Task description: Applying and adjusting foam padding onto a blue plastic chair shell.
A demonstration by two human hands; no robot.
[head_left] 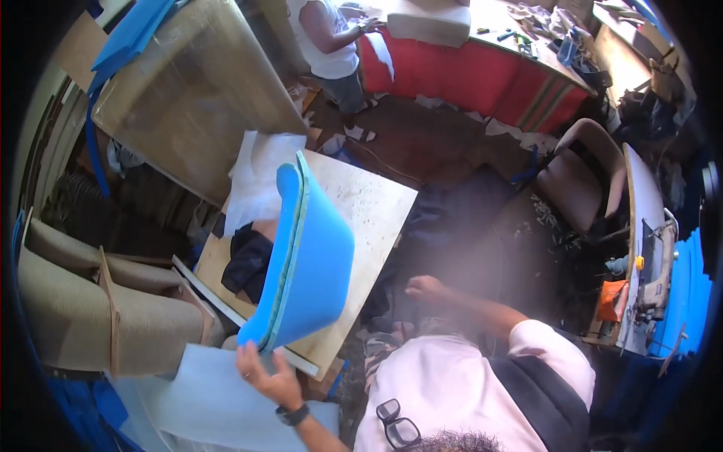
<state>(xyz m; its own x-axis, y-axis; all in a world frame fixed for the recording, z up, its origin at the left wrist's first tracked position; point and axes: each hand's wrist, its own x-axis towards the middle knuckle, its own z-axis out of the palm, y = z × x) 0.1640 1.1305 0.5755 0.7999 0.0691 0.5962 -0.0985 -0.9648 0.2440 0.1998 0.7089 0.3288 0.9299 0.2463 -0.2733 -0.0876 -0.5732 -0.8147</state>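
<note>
Head view: left hand (pixel 269 380) has fingers spread, at the near end of the blue foam (pixel 320 260), not closed around it. Right hand (pixel 425 288) is loosely curled, apart from the foam; can't tell if it holds anything. Foam stands on edge on the pale table (pixel 376 202), black cloth (pixel 247 264) left of it, white sheet (pixel 260 181) behind. Another person (pixel 331 45) stands beyond.

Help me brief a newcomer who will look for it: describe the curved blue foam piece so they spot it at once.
Find the pale wooden tabletop mid-view. On it stands the curved blue foam piece, its near end at the left hand. Bright blue with a greenish edge, it differs from the black cloth and white sheet beside it.
</note>
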